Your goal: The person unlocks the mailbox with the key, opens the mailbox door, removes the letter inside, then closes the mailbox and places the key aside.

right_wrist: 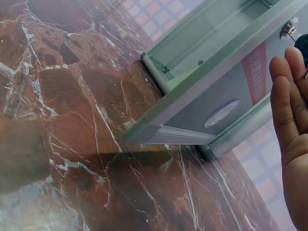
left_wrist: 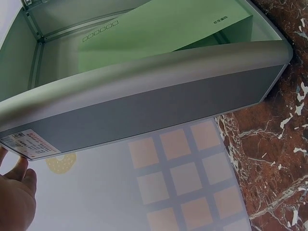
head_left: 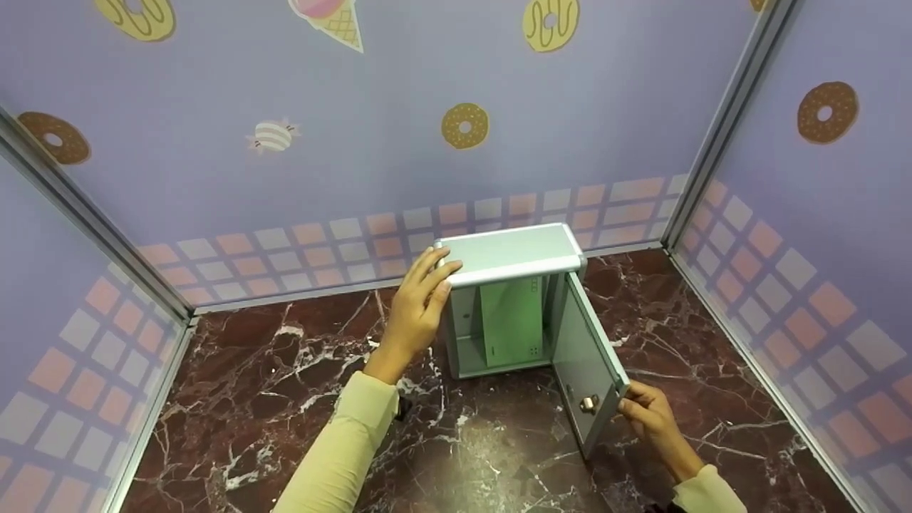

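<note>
A grey metal letter box (head_left: 509, 249) with silver edges stands upright on the marbled surface, its door (head_left: 588, 356) swung out to the right. Inside leans a green envelope (head_left: 513, 320), also visible as a green envelope (left_wrist: 159, 33) in the left wrist view. My left hand (head_left: 417, 306) rests on the box's top left corner, fingers laid over the top edge. At the door's free edge is my right hand (head_left: 652, 420), pinching the dark-headed key (right_wrist: 302, 44) in the lock (right_wrist: 289, 29). The lock's brass inner side (head_left: 588, 405) faces inward. The right thumb is hidden in the right wrist view.
Dark red marbled surface (head_left: 285, 399) with white veins lies under the box. Purple wall panels (head_left: 385, 142) printed with sweets enclose the back and both sides, joined by grey metal corner rails (head_left: 727, 121). The back wall stands close behind the box.
</note>
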`<state>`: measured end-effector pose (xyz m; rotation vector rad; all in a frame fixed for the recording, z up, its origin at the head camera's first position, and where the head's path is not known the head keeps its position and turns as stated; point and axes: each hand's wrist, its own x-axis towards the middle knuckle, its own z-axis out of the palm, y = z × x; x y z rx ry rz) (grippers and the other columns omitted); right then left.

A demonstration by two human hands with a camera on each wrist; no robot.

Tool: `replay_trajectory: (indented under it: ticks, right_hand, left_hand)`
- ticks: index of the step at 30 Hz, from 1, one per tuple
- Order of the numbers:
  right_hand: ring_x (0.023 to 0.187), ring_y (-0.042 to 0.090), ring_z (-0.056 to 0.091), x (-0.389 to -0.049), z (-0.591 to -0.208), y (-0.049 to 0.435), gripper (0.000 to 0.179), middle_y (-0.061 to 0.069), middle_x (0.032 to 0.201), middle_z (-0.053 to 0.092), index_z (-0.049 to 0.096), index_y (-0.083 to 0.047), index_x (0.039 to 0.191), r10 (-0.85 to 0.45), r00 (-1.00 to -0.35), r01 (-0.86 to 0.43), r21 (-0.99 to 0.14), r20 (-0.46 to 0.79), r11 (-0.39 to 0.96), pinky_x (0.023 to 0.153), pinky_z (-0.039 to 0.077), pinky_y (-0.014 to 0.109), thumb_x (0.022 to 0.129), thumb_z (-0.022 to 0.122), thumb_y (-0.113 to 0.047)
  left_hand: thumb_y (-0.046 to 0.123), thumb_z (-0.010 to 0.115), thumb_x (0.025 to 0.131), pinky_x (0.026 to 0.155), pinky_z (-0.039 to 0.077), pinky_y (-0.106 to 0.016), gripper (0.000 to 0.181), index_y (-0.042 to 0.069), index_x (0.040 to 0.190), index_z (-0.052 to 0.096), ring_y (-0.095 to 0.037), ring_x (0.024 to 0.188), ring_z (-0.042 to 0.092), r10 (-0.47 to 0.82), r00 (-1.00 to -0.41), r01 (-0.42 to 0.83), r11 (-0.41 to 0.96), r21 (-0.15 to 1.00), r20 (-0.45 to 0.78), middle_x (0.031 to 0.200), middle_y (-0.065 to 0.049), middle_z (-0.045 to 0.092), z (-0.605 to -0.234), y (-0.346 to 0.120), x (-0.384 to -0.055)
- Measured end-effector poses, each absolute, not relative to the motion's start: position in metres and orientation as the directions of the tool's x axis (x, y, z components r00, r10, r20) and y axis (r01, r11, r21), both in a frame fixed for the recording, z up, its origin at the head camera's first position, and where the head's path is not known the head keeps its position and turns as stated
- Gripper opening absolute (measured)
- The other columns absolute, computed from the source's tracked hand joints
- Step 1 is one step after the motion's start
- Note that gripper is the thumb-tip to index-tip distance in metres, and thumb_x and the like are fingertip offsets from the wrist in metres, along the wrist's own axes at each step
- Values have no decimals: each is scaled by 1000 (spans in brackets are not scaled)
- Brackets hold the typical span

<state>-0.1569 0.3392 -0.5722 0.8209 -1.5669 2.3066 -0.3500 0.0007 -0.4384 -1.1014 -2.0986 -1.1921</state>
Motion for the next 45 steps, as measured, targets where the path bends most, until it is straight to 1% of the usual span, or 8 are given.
replay_trajectory:
  ticks: [3,6,12,16,23,30,37,45]
  right_hand:
    - [92,19,65,-164,-591,350,29,13,102,68,64,11,112,-123,-801,-479,-750,586,-457,80,55,30,91,44,10]
    - [92,19,64,-165,-600,358,32,15,102,67,63,12,110,-104,-811,-472,-750,575,-463,80,54,31,90,38,13]
    - [91,19,66,-151,-570,348,34,12,102,69,67,5,107,-21,-891,-396,-799,454,-453,81,55,32,90,38,10]
    - [91,21,68,-149,-563,346,44,12,103,70,68,3,110,-11,-902,-371,-788,431,-491,80,56,33,91,30,14]
    - [92,23,68,-149,-564,351,47,14,105,70,66,4,115,-18,-898,-365,-766,440,-529,80,57,36,93,25,14]
    - [93,23,67,-149,-565,356,44,14,105,69,64,6,115,-24,-903,-349,-764,429,-543,81,56,35,94,26,13]
    - [98,24,67,-148,-566,359,44,16,112,68,63,7,120,-2,-913,-343,-771,407,-536,86,55,37,95,27,12]
    - [105,25,64,-151,-566,360,48,18,120,64,56,11,128,-6,-867,-412,-723,498,-555,90,52,35,93,23,15]
  left_hand:
    - [23,45,103,115,23,-42,34,15,130,64,-26,141,31,408,-550,835,291,468,729,145,-5,49,-438,1,-350]
    - [23,45,103,115,23,-42,34,15,130,64,-31,139,33,406,-549,835,291,466,731,144,-5,49,-438,0,-350]
    - [24,44,104,115,23,-42,34,16,132,63,-32,139,33,413,-553,833,293,470,723,146,-3,48,-438,0,-350]
    - [23,44,104,114,24,-42,34,16,132,63,-30,140,32,410,-551,834,291,468,727,145,-4,48,-438,0,-349]
    - [26,44,104,115,23,-42,35,17,132,63,-20,142,28,413,-575,818,302,490,706,147,-2,47,-439,0,-349]
    - [24,45,104,114,24,-43,34,18,132,63,-22,141,30,408,-574,819,302,488,710,147,-1,47,-438,0,-349]
    - [24,46,104,114,24,-42,34,18,132,63,-20,142,29,403,-567,824,298,482,719,146,-2,47,-438,1,-348]
    - [20,45,103,115,21,-46,34,15,133,61,-25,143,27,387,-558,830,266,490,734,148,-6,45,-443,3,-348]
